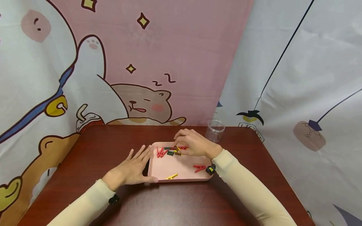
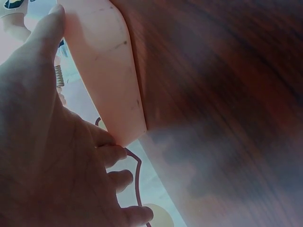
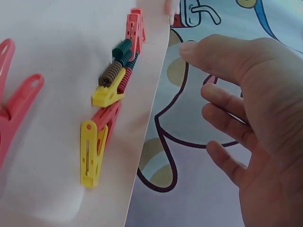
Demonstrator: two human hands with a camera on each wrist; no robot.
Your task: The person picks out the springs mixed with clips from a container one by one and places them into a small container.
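Observation:
A pink tray [image 1: 181, 166] holds red and yellow clothespins and several small coils. My left hand [image 1: 131, 171] spreads along the tray's left side, thumb at its front corner; in the left wrist view its fingers touch the tray wall [image 2: 106, 80]. Over the tray's far side, my right hand [image 1: 196, 142] hovers with loosely bent fingers and nothing between them. Close to it lie a yellow clothespin [image 3: 89, 156], a green coil [image 3: 123, 49], a brown coil [image 3: 111, 73] and red clothespins [image 3: 136, 28]. A red clothespin [image 1: 199, 168] lies at the right, another yellow clothespin [image 1: 172, 176] at the front edge.
A clear glass cup [image 1: 215, 131] stands near the back edge of the dark wooden table [image 1: 183, 204], behind the right forearm. A cloth with cartoon prints [image 1: 181, 62] hangs behind the table.

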